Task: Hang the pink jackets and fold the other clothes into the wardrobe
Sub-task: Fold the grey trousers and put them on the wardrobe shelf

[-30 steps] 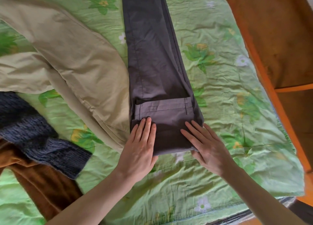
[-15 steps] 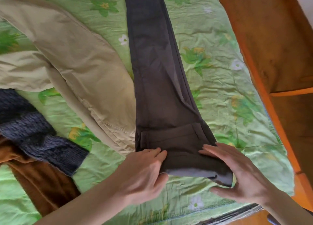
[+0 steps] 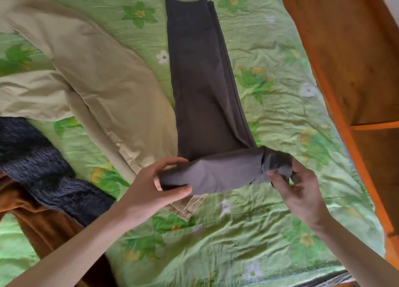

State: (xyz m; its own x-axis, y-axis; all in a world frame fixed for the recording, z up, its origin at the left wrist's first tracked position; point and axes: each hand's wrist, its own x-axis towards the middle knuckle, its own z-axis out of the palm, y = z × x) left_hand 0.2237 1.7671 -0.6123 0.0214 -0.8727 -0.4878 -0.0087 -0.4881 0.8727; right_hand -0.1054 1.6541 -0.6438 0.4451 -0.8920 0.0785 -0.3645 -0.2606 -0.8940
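I am gripping the rolled end of the grey trousers [image 3: 203, 96] with both hands: left hand [image 3: 151, 184] curling round one end, right hand [image 3: 300, 187] pinching the other. The legs are lying on the bed [image 3: 269, 232] beyond my hands; beige trousers [image 3: 103, 81] are lying beyond my left hand.

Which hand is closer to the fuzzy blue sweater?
Left. The left hand grips the grey trousers just beside the blue sweater; the right hand holds the roll's far end.
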